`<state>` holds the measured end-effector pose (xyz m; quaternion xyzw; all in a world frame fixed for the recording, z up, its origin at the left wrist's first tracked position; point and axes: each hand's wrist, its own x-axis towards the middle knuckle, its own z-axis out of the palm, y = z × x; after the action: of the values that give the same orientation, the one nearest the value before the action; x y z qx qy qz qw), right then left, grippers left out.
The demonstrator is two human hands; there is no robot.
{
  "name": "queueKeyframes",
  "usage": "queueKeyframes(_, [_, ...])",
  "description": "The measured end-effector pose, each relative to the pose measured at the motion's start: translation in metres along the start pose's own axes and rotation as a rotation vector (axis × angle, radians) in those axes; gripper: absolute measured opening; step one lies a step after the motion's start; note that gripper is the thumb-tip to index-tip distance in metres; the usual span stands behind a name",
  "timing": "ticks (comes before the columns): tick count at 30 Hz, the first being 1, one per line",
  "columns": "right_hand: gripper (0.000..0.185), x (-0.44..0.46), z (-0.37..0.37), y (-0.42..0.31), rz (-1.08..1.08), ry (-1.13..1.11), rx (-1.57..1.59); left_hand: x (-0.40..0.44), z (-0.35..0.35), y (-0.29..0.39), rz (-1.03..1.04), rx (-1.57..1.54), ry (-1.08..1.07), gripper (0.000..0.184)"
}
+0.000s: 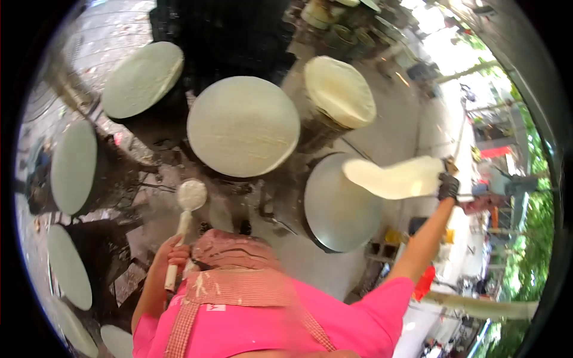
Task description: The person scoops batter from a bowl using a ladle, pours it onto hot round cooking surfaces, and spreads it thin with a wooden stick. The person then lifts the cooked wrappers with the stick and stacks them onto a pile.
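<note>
My left hand (pixel 172 255) is closed around the handle of a ladle (pixel 192 196), whose round bowl is coated with pale batter. My right hand (pixel 447 186), in a dark glove, stretches out to the right and grips one end of a thin, pale crepe (pixel 397 180). The crepe's other end hangs over a bare grey round griddle (pixel 343 206). A large griddle covered with pale batter (pixel 243 126) stands in front of me. Behind the bare griddle, another round griddle carries a crepe with a raised rim (pixel 339 91).
More round griddles (pixel 143 79) (pixel 74 168) (pixel 70 267) curve around my left side on dark stands. Black sheeting (pixel 221 36) lies beyond the middle griddle. Pots (pixel 340 37) stand at the back. A pole (pixel 483 306) and a red object (pixel 424 283) are at the right.
</note>
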<state>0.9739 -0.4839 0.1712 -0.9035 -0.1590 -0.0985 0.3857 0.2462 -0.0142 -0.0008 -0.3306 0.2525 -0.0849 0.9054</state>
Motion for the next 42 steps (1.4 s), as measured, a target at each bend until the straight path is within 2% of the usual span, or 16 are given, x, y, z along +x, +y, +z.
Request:
queueKeyframes(1, [0.019, 0.03, -0.019, 0.029, -0.129, -0.083, -0.209, 0.002, 0.01, -0.011, 0.022, -0.004, -0.001, 0.031])
queueKeyframes(3, [0.02, 0.043, -0.004, -0.009, 0.005, -0.057, -0.415, 0.009, 0.025, -0.029, 0.012, -0.055, 0.025, 0.043])
queueKeyframes(4, [0.021, 0.023, 0.01, -0.077, 0.279, 0.042, -0.406, 0.008, 0.027, -0.032, 0.032, -0.047, 0.02, 0.042])
queueKeyframes(8, [0.029, 0.019, 0.036, -0.153, -0.026, 0.098, -0.939, 0.007, 0.036, -0.032, 0.16, 0.041, 0.112, 0.029])
queueKeyframes(11, [0.029, -0.001, 0.048, -0.209, -0.149, 0.103, -0.938, -0.005, 0.032, -0.014, 0.189, 0.12, 0.137, 0.014])
queueKeyframes(14, [0.028, 0.005, 0.047, -0.239, 0.005, -0.004, -0.878, -0.02, 0.021, 0.016, -0.012, 0.03, 0.111, 0.036])
queueKeyframes(16, [0.026, 0.035, 0.043, -0.199, -0.227, 0.156, -0.986, -0.031, 0.024, 0.022, 0.001, 0.048, 0.129, 0.04])
queueKeyframes(18, [0.024, 0.028, 0.047, -0.224, 0.131, 0.009, -0.785, -0.036, 0.027, 0.026, 0.034, 0.047, 0.146, 0.042])
queueKeyframes(22, [0.017, 0.085, 0.061, -0.167, 0.214, -0.22, -0.746, -0.028, 0.03, 0.039, 0.149, 0.057, 0.17, 0.041])
queueKeyframes(24, [0.021, 0.093, 0.064, -0.175, -0.764, -0.603, -1.392, -0.017, 0.035, 0.036, 0.187, 0.043, 0.141, 0.041])
queueKeyframes(25, [0.027, 0.164, 0.08, -0.085, -0.458, -0.376, -1.246, -0.01, 0.034, 0.036, 0.246, 0.038, 0.124, 0.043])
queueKeyframes(29, [0.034, 0.205, 0.124, -0.135, -0.323, -0.393, -1.306, 0.018, 0.068, 0.007, 0.277, -0.033, 0.037, 0.038])
queueKeyframes(32, [0.035, 0.19, 0.116, -0.225, -0.265, 0.042, -0.868, 0.034, 0.082, 0.002, 0.26, -0.033, 0.01, 0.038])
queueKeyframes(34, [0.033, 0.17, 0.112, -0.287, -0.378, 0.041, -0.813, 0.042, 0.093, -0.003, 0.236, -0.039, -0.017, 0.039])
queueKeyframes(38, [0.021, 0.158, 0.168, -0.308, -0.661, 0.063, -0.853, 0.051, 0.11, -0.008, 0.274, -0.037, 0.012, 0.039])
queueKeyframes(42, [0.015, 0.123, 0.312, -0.23, -0.911, 0.105, -0.998, 0.055, 0.118, -0.011, 0.314, -0.044, 0.055, 0.038])
